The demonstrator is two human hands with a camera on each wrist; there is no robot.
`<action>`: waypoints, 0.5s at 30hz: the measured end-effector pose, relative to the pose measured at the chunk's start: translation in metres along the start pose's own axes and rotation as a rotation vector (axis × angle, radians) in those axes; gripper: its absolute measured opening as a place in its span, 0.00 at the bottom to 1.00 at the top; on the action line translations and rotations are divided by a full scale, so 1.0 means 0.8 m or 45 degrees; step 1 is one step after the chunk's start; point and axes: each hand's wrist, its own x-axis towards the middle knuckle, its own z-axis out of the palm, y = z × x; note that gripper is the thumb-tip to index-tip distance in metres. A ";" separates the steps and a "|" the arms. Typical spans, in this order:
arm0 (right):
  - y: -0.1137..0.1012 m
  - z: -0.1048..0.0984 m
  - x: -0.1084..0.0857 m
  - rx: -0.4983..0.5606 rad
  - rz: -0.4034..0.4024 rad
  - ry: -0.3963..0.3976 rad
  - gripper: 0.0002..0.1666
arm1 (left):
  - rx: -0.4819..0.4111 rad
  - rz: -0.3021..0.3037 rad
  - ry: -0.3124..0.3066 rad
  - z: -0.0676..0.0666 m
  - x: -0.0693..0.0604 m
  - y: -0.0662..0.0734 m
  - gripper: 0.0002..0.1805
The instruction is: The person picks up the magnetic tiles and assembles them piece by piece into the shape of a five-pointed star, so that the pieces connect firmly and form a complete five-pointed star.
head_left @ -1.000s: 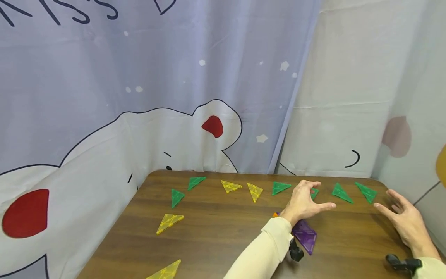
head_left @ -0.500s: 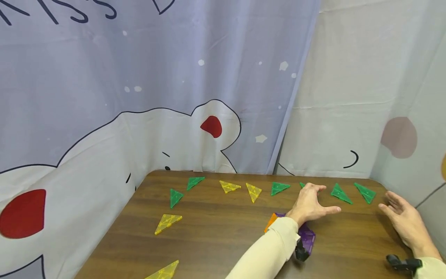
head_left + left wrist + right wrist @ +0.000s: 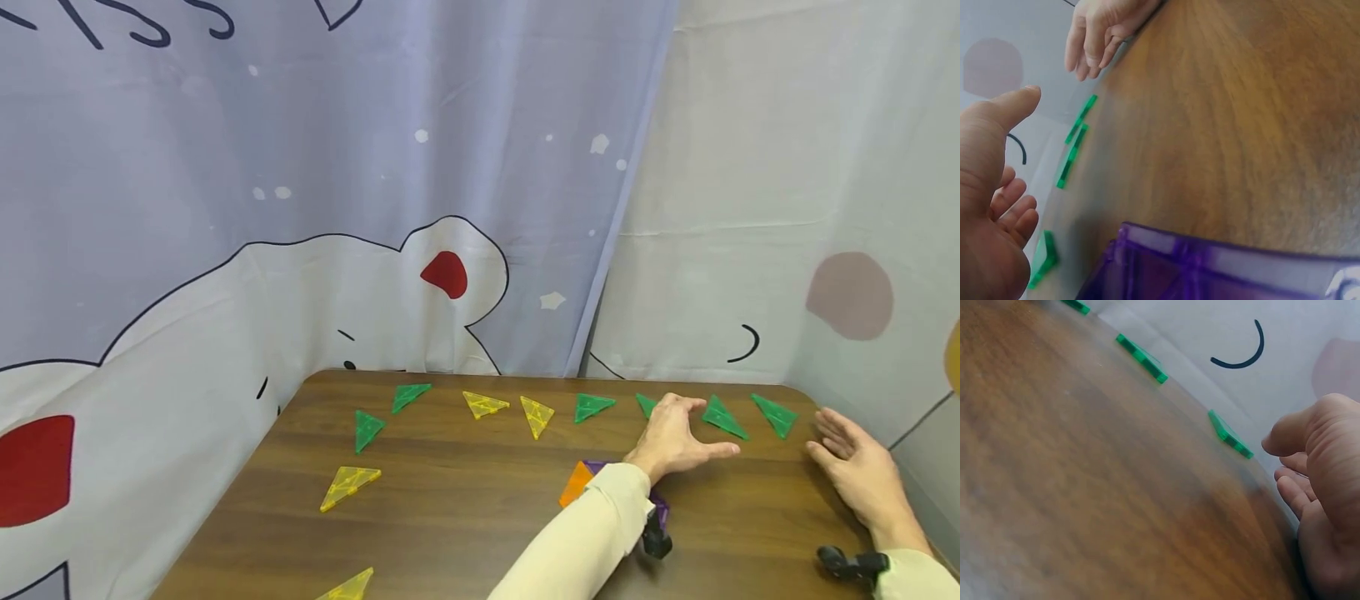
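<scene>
The left hand [image 3: 670,439], thumb and fingers spread apart, hovers near the table's far edge and partly covers a green triangle tile [image 3: 647,405]. It holds nothing. Two more green triangles [image 3: 724,417] [image 3: 774,415] lie between the hands. At the table's right edge the right hand [image 3: 862,477] is held with relaxed, slightly bent fingers and an empty grasp, close to the rightmost green tile [image 3: 1230,435]. Under the left forearm lie an orange tile [image 3: 576,484] and purple tiles [image 3: 1210,269], partly hidden by the sleeve.
On the brown table [image 3: 465,500], yellow triangles [image 3: 484,404] [image 3: 537,416] and a green one [image 3: 594,407] line the far side. More green [image 3: 368,429] and yellow tiles [image 3: 348,486] lie at the left. A printed curtain [image 3: 360,167] hangs behind the table.
The left hand has shifted slightly right, uncovering more of the orange tile and covering more of the purple. The head view has turned slightly right; the right hand has barely moved.
</scene>
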 end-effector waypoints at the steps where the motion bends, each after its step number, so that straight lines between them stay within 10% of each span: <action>1: 0.000 0.000 0.001 0.000 -0.013 -0.010 0.43 | 0.009 -0.003 -0.005 0.001 0.000 0.000 0.44; 15: -0.002 0.002 0.009 -0.070 -0.042 -0.013 0.41 | 0.038 -0.015 -0.004 0.025 0.014 0.003 0.44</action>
